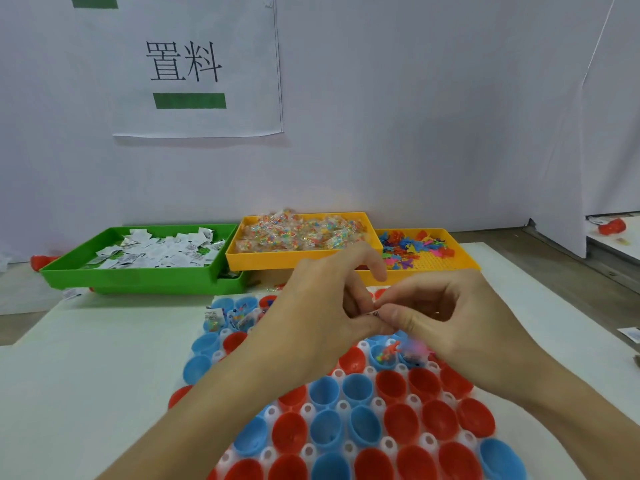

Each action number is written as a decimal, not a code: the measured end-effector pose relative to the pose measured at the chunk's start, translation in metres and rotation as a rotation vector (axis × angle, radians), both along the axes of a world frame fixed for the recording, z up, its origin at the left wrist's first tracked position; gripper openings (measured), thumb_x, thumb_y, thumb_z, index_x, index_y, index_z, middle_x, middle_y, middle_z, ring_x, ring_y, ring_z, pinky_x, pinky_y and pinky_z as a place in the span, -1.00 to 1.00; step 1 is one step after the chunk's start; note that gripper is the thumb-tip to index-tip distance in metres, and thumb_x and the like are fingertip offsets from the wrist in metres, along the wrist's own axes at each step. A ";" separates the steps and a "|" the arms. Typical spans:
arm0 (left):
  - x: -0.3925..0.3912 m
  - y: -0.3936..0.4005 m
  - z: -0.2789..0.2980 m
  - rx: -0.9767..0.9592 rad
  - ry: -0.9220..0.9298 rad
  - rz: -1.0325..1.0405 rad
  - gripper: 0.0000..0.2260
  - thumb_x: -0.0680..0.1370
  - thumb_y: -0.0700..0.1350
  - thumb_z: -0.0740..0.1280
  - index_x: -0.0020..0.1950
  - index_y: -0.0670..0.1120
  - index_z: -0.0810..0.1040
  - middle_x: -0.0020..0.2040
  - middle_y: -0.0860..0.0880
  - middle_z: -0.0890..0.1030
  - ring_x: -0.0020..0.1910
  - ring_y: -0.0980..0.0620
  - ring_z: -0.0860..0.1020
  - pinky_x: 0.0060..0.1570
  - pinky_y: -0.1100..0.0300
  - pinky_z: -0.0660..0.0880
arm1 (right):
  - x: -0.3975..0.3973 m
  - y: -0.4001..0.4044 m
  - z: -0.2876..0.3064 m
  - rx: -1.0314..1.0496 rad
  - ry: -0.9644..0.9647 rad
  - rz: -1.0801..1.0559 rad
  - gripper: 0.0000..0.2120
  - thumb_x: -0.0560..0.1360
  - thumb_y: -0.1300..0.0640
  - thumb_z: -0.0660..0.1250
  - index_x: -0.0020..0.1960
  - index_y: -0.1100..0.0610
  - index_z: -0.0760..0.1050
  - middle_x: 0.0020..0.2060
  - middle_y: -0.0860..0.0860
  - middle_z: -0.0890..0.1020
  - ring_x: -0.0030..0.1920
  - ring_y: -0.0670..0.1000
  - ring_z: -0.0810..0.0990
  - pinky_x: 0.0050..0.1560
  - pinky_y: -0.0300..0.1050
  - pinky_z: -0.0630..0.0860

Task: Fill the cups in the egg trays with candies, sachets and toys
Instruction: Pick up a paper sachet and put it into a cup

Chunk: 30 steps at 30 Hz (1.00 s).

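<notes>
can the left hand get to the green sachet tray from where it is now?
Probably yes. The left hand is over the egg tray, pinching something small with the right hand. The green tray sits open-topped ahead-left, with nothing between.

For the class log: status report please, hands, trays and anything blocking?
Left hand and right hand together above egg tray, fingers pinching something small, likely a sachet. Far cups filled, near cups empty. Supply trays behind; nothing blocking.
</notes>
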<state>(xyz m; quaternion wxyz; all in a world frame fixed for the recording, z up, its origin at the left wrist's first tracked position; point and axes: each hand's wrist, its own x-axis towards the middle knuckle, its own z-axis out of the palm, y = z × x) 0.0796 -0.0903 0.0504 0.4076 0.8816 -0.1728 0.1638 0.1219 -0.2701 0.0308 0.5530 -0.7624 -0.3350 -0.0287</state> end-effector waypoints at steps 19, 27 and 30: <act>0.002 0.017 -0.012 0.501 0.290 -0.161 -0.82 0.54 0.04 0.42 0.12 0.28 0.62 0.10 0.25 0.40 0.16 0.28 0.31 0.23 0.22 0.32 | 0.018 -0.030 0.011 -0.298 -0.005 -0.132 -0.81 0.47 0.27 0.48 -0.20 0.00 0.69 -0.28 -0.12 0.72 -0.32 -0.11 0.69 -0.22 -0.30 0.60; 0.003 0.019 -0.013 0.544 0.307 -0.144 -0.76 0.57 0.03 0.37 0.20 0.30 0.57 0.15 0.24 0.36 0.25 0.24 0.26 0.37 0.10 0.29 | 0.005 -0.015 0.008 -0.414 -0.155 -0.131 -0.81 0.45 0.18 0.52 -0.24 -0.09 0.70 -0.29 -0.28 0.67 -0.20 -0.23 0.62 -0.25 -0.42 0.47; 0.005 0.021 -0.012 0.572 0.295 -0.142 -0.77 0.57 0.04 0.37 0.20 0.29 0.58 0.17 0.24 0.36 0.25 0.21 0.26 0.36 0.14 0.26 | 0.001 -0.010 0.005 -0.421 -0.167 -0.119 -0.79 0.45 0.19 0.52 -0.25 -0.12 0.67 -0.26 -0.30 0.66 -0.18 -0.26 0.61 -0.23 -0.47 0.45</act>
